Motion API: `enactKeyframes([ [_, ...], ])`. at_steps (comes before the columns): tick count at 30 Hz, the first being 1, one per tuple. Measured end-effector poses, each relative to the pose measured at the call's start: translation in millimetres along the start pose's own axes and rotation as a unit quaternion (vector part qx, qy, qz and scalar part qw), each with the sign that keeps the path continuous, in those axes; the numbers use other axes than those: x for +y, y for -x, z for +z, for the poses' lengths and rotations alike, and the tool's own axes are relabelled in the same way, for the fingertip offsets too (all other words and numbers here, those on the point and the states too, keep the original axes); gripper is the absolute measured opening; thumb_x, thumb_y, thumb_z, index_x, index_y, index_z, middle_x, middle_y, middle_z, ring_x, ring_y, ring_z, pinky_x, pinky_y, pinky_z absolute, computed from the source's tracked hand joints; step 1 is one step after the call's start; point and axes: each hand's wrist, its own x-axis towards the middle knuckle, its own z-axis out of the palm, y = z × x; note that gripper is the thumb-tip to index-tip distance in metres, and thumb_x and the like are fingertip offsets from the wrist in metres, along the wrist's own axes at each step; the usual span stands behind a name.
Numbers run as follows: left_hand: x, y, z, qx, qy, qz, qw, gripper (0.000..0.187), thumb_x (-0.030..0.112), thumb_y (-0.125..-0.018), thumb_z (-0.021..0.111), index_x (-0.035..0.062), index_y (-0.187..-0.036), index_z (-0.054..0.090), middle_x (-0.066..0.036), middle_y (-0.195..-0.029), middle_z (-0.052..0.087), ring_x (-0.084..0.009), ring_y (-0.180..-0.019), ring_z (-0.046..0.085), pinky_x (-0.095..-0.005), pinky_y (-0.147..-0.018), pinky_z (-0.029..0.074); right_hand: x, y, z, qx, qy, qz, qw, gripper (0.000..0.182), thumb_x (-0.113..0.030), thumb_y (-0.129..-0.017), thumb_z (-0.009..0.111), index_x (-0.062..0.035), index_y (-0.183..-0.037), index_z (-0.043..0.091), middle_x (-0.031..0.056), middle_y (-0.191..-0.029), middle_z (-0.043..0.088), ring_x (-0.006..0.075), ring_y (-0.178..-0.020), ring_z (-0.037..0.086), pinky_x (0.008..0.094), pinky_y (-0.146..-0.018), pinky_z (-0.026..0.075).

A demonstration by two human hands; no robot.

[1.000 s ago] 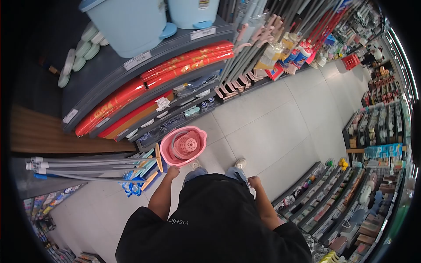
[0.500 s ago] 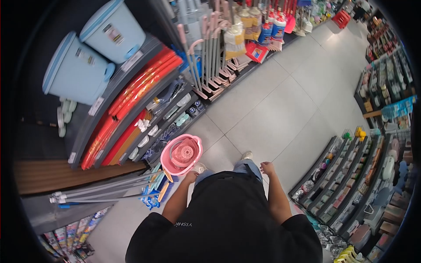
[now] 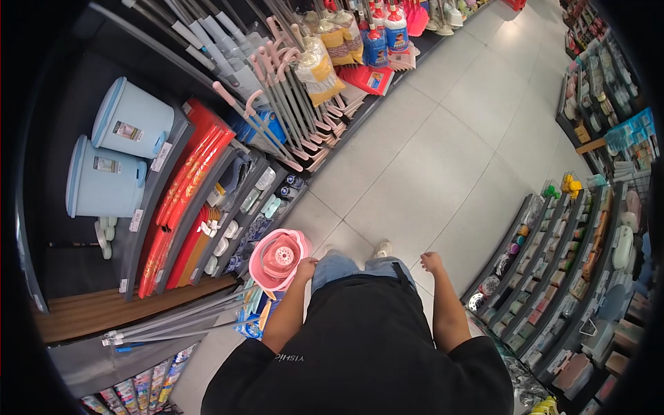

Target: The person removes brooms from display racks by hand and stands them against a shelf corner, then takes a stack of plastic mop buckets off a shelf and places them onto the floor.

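My left hand (image 3: 305, 268) hangs low at my left side, its edge overlapping the rim of a pink mop bucket (image 3: 259, 272) in this view. The bucket, with a round perforated wringer basket (image 3: 283, 256) inside, stands by the shelf foot. Nothing shows in this hand, its fingers loosely bent. Over the floor to my right, my right hand (image 3: 431, 261) is held away from the body, fingers loosely curled and holding nothing.
Light blue lidded bins (image 3: 107, 183), red packages (image 3: 190, 176) and pink-handled brooms (image 3: 283, 104) fill the left shelving. Long grey poles (image 3: 173, 319) lean out low at left. Shelves of small goods (image 3: 539, 270) border the right. The tiled aisle (image 3: 408, 187) runs ahead.
The view has turned and moved slightly, shifting the shelving and brooms left and down. My left hand sits higher beside the bucket; my right hand has swung slightly outward.
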Motion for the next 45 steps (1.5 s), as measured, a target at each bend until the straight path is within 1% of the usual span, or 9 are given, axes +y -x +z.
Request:
enactKeyframes([
  [4, 51.6, 2.3, 5.8, -0.01, 0.043, -0.013, 0.999, 0.025, 0.012, -0.08, 0.055, -0.0002, -0.098, 0.068, -0.018, -0.096, 0.068, -0.028, -0.092, 0.065, -0.0345, -0.08, 0.05, 25.4, 1.9, 5.2, 0.006, -0.039, 0.022, 0.999, 0.027, -0.02, -0.087, 0.056, 0.0014, -0.1, 0.065, 0.0112, -0.078, 0.067, 0.0186, -0.058, 0.063, 0.0306, -0.046, 0.05],
  [10, 56.7, -32.3, 39.2, -0.075, -0.088, 0.022, 0.993, 0.028, 0.015, -0.082, 0.054, 0.0, -0.101, 0.068, -0.02, -0.1, 0.067, -0.0278, -0.095, 0.064, -0.035, -0.082, 0.048, 40.8, 23.9, 20.7, -0.006, -0.096, 0.062, 0.993, 0.027, -0.021, -0.086, 0.058, 0.0013, -0.098, 0.066, 0.0103, -0.075, 0.066, 0.0184, -0.059, 0.062, 0.0302, -0.049, 0.051],
  [13, 54.8, -63.8, 56.1, -0.142, 0.022, -0.081, 0.986, 0.033, 0.021, -0.083, 0.052, -0.0008, -0.101, 0.067, -0.023, -0.102, 0.065, -0.0304, -0.096, 0.064, -0.0368, -0.083, 0.048, 33.7, 37.8, 4.1, 0.006, -0.123, 0.085, 0.989, 0.026, -0.021, -0.086, 0.058, 0.0005, -0.098, 0.066, 0.01, -0.076, 0.066, 0.0186, -0.059, 0.062, 0.0311, -0.049, 0.051],
  [19, 63.9, -160.7, 97.0, -0.153, -0.105, 0.019, 0.982, 0.034, 0.026, -0.082, 0.054, 0.0002, -0.099, 0.068, -0.025, -0.1, 0.065, -0.0346, -0.095, 0.064, -0.0401, -0.081, 0.048, 48.8, 14.8, -41.4, 0.029, -0.139, 0.151, 0.978, 0.029, -0.022, -0.086, 0.057, -0.0002, -0.104, 0.064, 0.0112, -0.079, 0.066, 0.0201, -0.06, 0.062, 0.0336, -0.052, 0.052],
  [22, 153.5, -169.8, 61.9, -0.173, -0.202, 0.065, 0.962, 0.032, 0.026, -0.078, 0.06, 0.003, -0.098, 0.069, -0.025, -0.098, 0.065, -0.0371, -0.094, 0.063, -0.0419, -0.08, 0.049, 9.8, -0.7, -79.4, 0.037, -0.145, 0.169, 0.974, 0.03, -0.023, -0.087, 0.056, -0.0002, -0.106, 0.063, 0.0114, -0.08, 0.066, 0.0201, -0.061, 0.063, 0.0334, -0.054, 0.052],
  [26, 206.3, -219.5, 53.1, -0.17, -0.226, 0.113, 0.952, 0.031, 0.025, -0.075, 0.065, 0.0067, -0.099, 0.069, -0.021, -0.097, 0.066, -0.0358, -0.094, 0.063, -0.0411, -0.081, 0.051, -54.3, -29.1, -117.3, 0.045, -0.148, 0.134, 0.979, 0.031, -0.023, -0.088, 0.056, -0.0001, -0.109, 0.061, 0.0114, -0.083, 0.067, 0.0199, -0.062, 0.063, 0.0326, -0.055, 0.052],
  [36, 304.3, -290.0, 31.0, -0.148, -0.159, 0.044, 0.975, 0.031, 0.013, -0.068, 0.068, 0.0109, -0.098, 0.07, -0.014, -0.107, 0.065, -0.0296, -0.101, 0.062, -0.037, -0.087, 0.049, -202.4, -129.3, -212.3, 0.09, -0.161, 0.018, 0.983, 0.033, -0.024, -0.09, 0.056, 0.0014, -0.11, 0.06, 0.011, -0.087, 0.067, 0.0194, -0.07, 0.065, 0.0316, -0.059, 0.052],
  [40, 305.1, -310.1, 29.6, -0.135, -0.169, 0.05, 0.975, 0.025, 0.011, -0.071, 0.061, 0.011, -0.094, 0.071, -0.015, -0.101, 0.067, -0.0296, -0.099, 0.063, -0.0379, -0.086, 0.05, -202.1, -151.5, -232.0, 0.123, -0.179, 0.017, 0.976, 0.032, -0.024, -0.089, 0.056, 0.0012, -0.109, 0.061, 0.0098, -0.085, 0.067, 0.0169, -0.068, 0.062, 0.0301, -0.058, 0.05],
  [45, 350.4, -303.5, 9.2, -0.135, -0.206, -0.022, 0.969, 0.021, 0.012, -0.075, 0.056, 0.0066, -0.089, 0.071, -0.019, -0.091, 0.068, -0.0304, -0.079, 0.068, -0.0389, -0.074, 0.054, -173.6, -165.2, -245.1, 0.138, -0.179, 0.061, 0.972, 0.032, -0.025, -0.087, 0.058, -0.0005, -0.107, 0.061, 0.009, -0.086, 0.066, 0.0171, -0.069, 0.061, 0.0325, -0.059, 0.05],
])
